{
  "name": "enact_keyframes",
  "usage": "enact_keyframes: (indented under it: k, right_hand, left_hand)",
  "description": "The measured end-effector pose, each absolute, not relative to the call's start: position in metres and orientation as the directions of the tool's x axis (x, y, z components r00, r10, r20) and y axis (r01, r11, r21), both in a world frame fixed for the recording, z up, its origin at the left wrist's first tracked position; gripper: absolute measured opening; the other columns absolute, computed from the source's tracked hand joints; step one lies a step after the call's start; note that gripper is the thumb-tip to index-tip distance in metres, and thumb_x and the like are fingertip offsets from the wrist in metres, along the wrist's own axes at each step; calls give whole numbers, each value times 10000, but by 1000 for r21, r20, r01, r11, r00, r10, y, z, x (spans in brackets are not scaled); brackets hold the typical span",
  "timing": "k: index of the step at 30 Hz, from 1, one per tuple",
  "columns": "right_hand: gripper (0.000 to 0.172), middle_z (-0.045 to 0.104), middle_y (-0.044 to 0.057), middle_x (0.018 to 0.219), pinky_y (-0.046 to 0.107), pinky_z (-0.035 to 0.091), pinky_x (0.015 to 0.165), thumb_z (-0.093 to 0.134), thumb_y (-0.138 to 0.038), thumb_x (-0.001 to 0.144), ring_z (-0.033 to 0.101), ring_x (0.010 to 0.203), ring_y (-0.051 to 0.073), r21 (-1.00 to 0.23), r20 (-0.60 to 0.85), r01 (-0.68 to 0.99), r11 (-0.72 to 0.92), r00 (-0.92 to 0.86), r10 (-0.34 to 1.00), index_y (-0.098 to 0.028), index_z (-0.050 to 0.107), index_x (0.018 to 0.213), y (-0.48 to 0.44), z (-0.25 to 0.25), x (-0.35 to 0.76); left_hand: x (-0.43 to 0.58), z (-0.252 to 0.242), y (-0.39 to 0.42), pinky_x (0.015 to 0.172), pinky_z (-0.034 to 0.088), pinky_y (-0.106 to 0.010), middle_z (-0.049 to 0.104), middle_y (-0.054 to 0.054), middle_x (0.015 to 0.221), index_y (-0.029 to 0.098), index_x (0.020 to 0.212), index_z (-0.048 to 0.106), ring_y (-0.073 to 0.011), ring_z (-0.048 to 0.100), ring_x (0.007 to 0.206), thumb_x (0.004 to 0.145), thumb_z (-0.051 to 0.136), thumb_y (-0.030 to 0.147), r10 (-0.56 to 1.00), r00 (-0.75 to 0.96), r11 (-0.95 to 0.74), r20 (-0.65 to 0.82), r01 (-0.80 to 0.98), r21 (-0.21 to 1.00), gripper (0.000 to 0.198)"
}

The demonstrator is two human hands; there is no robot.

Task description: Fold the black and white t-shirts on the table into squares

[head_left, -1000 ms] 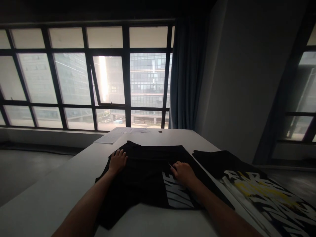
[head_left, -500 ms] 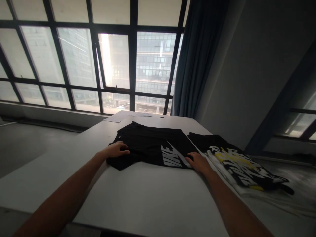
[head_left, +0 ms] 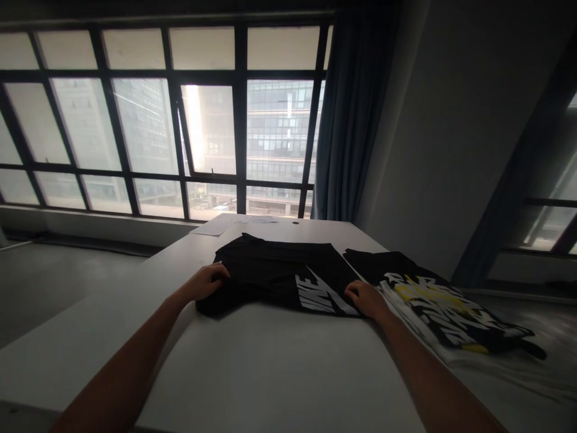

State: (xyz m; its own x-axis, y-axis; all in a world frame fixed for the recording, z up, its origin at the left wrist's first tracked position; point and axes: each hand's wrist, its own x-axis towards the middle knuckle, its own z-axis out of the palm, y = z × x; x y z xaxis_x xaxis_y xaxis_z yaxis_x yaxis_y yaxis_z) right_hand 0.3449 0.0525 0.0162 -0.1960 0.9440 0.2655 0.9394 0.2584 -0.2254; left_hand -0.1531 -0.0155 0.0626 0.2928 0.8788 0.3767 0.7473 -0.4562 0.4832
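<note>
A black T-shirt [head_left: 270,270] lies folded lengthwise across the table, its white lettering and swoosh toward the right. My left hand [head_left: 207,281] is closed on the sleeve end at the left, with the fingertips partly hidden against the dark cloth. At the other end, my right hand [head_left: 365,299] has its fingers curled and pinched on the cloth beside the tip of the swoosh. Most of the shirt still rests on the tabletop, wrinkled near the left sleeve.
The white table [head_left: 279,367] reaches toward the windows. To the right is a stack of shirts, topped by a black shirt with white and yellow print [head_left: 442,307]. Papers [head_left: 216,225] lie at the far left end. A blue curtain [head_left: 349,138] hangs behind.
My view has tilted up slightly. My left fingers have drawn in and closed on the sleeve, the hand a bit further left. My right hand has shifted slightly right and its fingers have curled tighter.
</note>
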Motion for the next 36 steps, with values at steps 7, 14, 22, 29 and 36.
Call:
enact_keyframes:
  k: [7,14,22,29,36]
  right_hand:
    - [421,618,112,1308,356,402,1038,668,-505,772,570,1199,268,-506,101,784,360,-360,927,-194,756,1042,35,26,357]
    - [239,590,109,1345,340,416,1022,749,-285,659,580,1184,269,-495,-27,804,331,-394,919,-206,791,881,25,39,354]
    - [247,714,90,1090,333,459,922,591,-364,796,641,989,243,-462,117,768,444,-444,889,-184,749,855,25,45,353]
    - [349,665,47,755,308,433,669,440,-431,877,592,719,204,-471,67,780,412,-434,899,-177,663,791,25,43,346]
    - [362,687,51,803,322,462,721,475,-478,867,617,773,212,-511,90,772,378,-389,917,-180,676,823,28,41,352]
  left_hand:
    - [-144,69,-20,782,516,-332,689,-29,876,188,897,638,-218,636,834,746,534,340,894,313,-448,322,656,607,237]
    - [-144,59,-12,881,494,-372,721,-40,925,198,911,691,-243,652,887,782,564,425,889,198,-422,413,707,568,291]
    - [-155,71,-23,734,519,-298,726,-27,820,181,886,720,-207,658,788,729,711,459,905,401,-369,143,571,734,320]
    - [-164,83,-42,711,527,-271,757,-32,897,207,987,753,-217,673,818,635,816,462,779,606,-206,-162,491,847,440]
    - [-180,74,-29,1049,430,-414,642,-94,1324,223,1268,635,-300,587,1206,787,653,596,864,471,-179,-178,618,766,608]
